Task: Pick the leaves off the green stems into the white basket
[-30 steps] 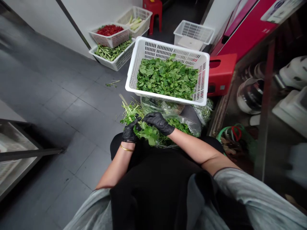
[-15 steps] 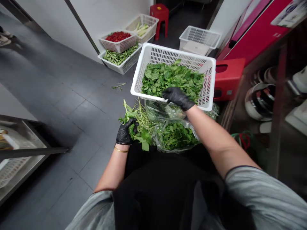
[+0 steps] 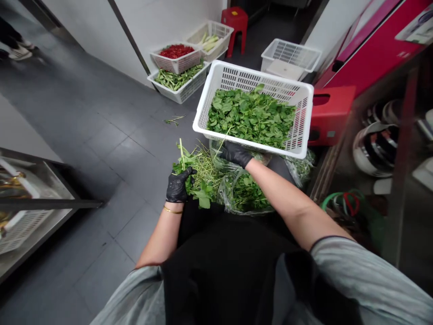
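Note:
My left hand (image 3: 177, 185), in a black glove with a gold bangle at the wrist, grips a bunch of leafy green stems (image 3: 198, 178) on my lap. My right hand (image 3: 236, 154), also gloved, sits just below the near rim of a white plastic basket (image 3: 237, 76) and pinches a thin green stem (image 3: 225, 141). Picked green leaves (image 3: 252, 116) fill the basket's bottom. A clear plastic bag of greens (image 3: 243, 193) lies under my right forearm.
Along the wall stand baskets of red chillies (image 3: 176, 53), green beans (image 3: 177, 81) and pale stalks (image 3: 211, 40). A white basket (image 3: 291, 58) and a red stool (image 3: 235, 22) stand beyond. A red stool (image 3: 329, 115) is on the right, a metal shelf (image 3: 34, 198) on the left.
My right hand has come back from over the leaves to just below the basket's near rim. My left hand stays on the bunch. The view has shifted slightly.

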`<action>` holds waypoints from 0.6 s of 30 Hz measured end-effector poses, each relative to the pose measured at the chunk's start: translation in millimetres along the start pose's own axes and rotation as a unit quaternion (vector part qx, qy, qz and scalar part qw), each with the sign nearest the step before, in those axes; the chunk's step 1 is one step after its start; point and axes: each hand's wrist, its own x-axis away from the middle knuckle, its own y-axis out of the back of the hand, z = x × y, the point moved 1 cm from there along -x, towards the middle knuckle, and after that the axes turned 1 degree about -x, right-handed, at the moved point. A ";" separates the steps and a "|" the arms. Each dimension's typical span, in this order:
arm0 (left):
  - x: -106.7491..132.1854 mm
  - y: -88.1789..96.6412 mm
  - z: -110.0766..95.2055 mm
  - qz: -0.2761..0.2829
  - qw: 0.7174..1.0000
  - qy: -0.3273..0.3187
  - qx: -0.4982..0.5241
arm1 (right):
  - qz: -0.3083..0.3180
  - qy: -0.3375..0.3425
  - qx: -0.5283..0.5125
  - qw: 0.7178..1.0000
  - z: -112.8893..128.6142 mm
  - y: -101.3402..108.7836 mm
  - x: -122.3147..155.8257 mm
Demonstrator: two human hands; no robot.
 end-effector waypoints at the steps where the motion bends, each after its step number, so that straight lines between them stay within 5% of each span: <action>1: 2.1 -1.3 0.9 0.005 1.000 -0.008 -0.007 | -0.001 0.014 0.032 0.999 5.2 -3.5 3.9; 7: 15.3 -16.0 5.0 0.081 0.996 -0.040 0.003 | 0.140 -0.028 -0.088 0.986 38.3 -42.2 25.0; 11: 9.4 -11.9 10.7 0.093 0.991 0.027 0.091 | 0.100 -0.072 -0.166 0.978 33.0 -37.0 30.3; 15: 3.3 -9.0 18.4 0.039 0.991 0.023 0.126 | 0.092 -0.056 -0.172 0.979 22.4 -24.4 42.0; 18: 7.3 -16.6 20.6 0.067 0.993 0.017 0.093 | 0.083 -0.039 -0.181 0.979 21.3 -23.9 46.4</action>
